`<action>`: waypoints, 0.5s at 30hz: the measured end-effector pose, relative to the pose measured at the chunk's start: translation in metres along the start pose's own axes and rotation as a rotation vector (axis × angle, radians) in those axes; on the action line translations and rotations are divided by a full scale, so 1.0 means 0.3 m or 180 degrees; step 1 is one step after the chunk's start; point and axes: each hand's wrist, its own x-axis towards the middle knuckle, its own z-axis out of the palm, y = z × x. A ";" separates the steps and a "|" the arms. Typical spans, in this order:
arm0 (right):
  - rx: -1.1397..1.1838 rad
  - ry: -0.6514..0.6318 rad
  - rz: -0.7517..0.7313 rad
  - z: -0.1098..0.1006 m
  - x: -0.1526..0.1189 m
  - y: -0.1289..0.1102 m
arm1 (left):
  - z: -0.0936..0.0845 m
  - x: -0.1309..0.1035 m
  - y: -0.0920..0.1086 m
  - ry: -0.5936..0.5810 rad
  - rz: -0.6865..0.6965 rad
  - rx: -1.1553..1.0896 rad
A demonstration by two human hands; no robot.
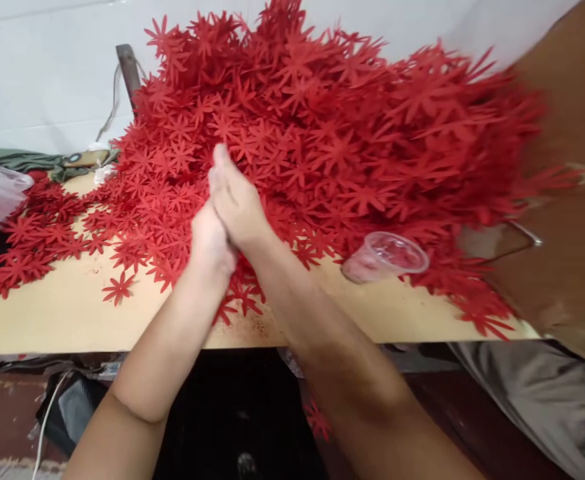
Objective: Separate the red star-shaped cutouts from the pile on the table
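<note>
My left hand [211, 237] and my right hand [237, 200] are pressed palm to palm over the front of a big heap of red flower-shaped cutouts [332, 147]. The right hand's fingers are stretched out and lie together, pointing away from me. Much of the left hand's fingers is covered by the right. Whether anything lies between the palms is hidden. Loose red cutouts [119, 288] lie on the pale tabletop [72, 313] near my wrists. Right of my hands, a clear plastic cup [387, 257] leans at a tilt, pinkish inside.
A cardboard panel [562, 267] bounds the right end of the table. At the left are a smaller pile of red cutouts [32, 247] and a white plastic bag [2, 190]. A wall stands behind the heap. One cutout [317, 420] is below the table edge.
</note>
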 end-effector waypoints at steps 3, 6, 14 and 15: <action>-0.0067 -0.0128 -0.0199 0.007 -0.082 -0.027 | -0.017 0.013 0.020 -0.0089 -0.0090 -0.0158; -0.0449 0.0080 0.0238 0.017 -0.101 -0.009 | -0.038 0.005 0.003 -0.0480 -0.0034 -0.0244; -0.0257 0.0207 0.0034 -0.153 -0.135 0.067 | -0.018 -0.018 -0.033 -0.0276 -0.0197 -0.0078; -0.0118 0.0219 -0.0086 -0.206 -0.168 0.072 | -0.018 -0.009 -0.027 -0.0250 -0.0241 -0.0145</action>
